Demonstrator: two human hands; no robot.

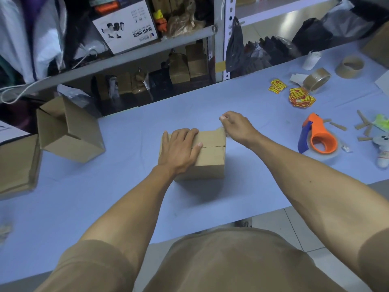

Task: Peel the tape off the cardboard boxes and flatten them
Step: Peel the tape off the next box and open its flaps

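Left hand, fingers flat, pins the small cardboard box. Right hand pinches crumpled tape at the far-right corner. Peeling is underway; next likely pulls it free.

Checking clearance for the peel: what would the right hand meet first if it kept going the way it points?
Probably nothing on the table: the right hand points up-left over bare cloth; beyond the edge stands the shelf. Depth is unclear.

bg: grey metal shelving w/ clutter | blue-covered table | pale tiled floor
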